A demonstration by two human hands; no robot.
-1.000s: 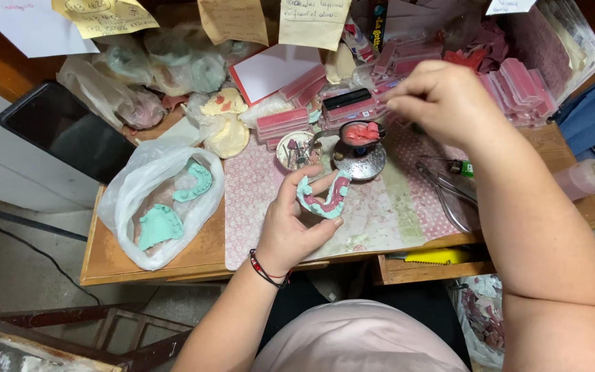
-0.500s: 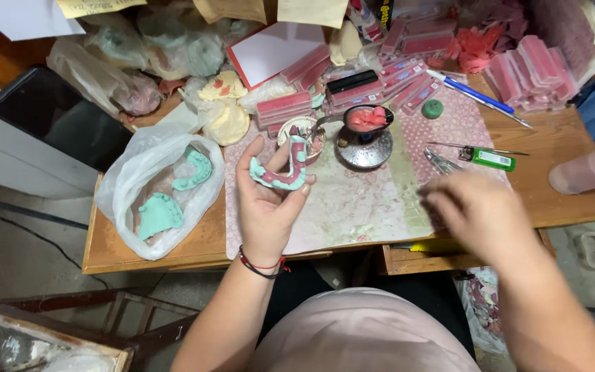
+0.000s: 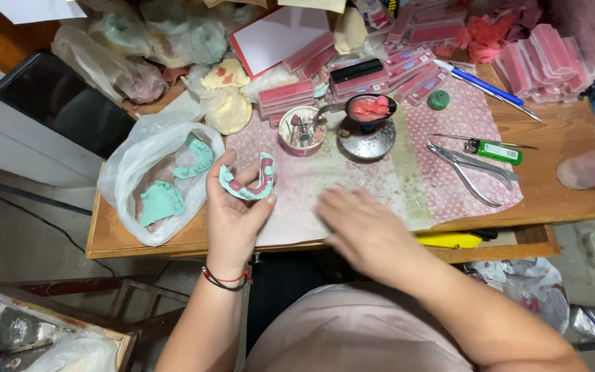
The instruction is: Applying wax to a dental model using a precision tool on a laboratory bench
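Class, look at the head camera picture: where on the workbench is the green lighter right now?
The green lighter lies right of centre on the pink patterned mat, just above the metal pliers and beyond the right hand.

Seen from above, a cluttered wooden table covered by a pink patterned cloth. The left hand holds up a green horseshoe-shaped dental cast lined with pink wax, pinched between thumb and fingers. The right hand, blurred, lies open and apparently flat on the cloth at the cast's four o'clock. At the cast's nine o'clock, a clear plastic bag holds two more green casts. At its one o'clock stand a small cup of tools and a metal bowl of pink wax. Pliers and a green lighter lie farther right.
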